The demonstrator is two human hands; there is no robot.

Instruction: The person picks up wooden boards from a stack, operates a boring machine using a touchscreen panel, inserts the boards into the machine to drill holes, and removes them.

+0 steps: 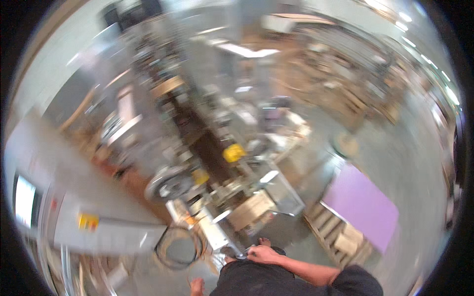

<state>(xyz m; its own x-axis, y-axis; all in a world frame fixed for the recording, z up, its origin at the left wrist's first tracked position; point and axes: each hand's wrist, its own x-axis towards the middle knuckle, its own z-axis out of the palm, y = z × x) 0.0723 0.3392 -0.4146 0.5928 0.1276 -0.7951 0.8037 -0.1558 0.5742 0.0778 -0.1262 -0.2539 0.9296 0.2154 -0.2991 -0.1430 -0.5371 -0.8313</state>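
My right hand is in front of my dark clothing at the lower middle, its fingers curled closed. Something small and greyish shows at its fingertips, too blurred to name. Low at the bottom edge, my left hand hangs beside my body, and motion smears its fingers. Ahead of my hands stands a long machine with a dark channel and a yellow block. A brown cardboard box sits by its near end, close to a pale narrow panel.
A purple sheet lies on a wooden pallet at the right. On the floor at the left is a coiled black cable, near a grey cabinet with a lit screen. Wooden pallets stand farther back.
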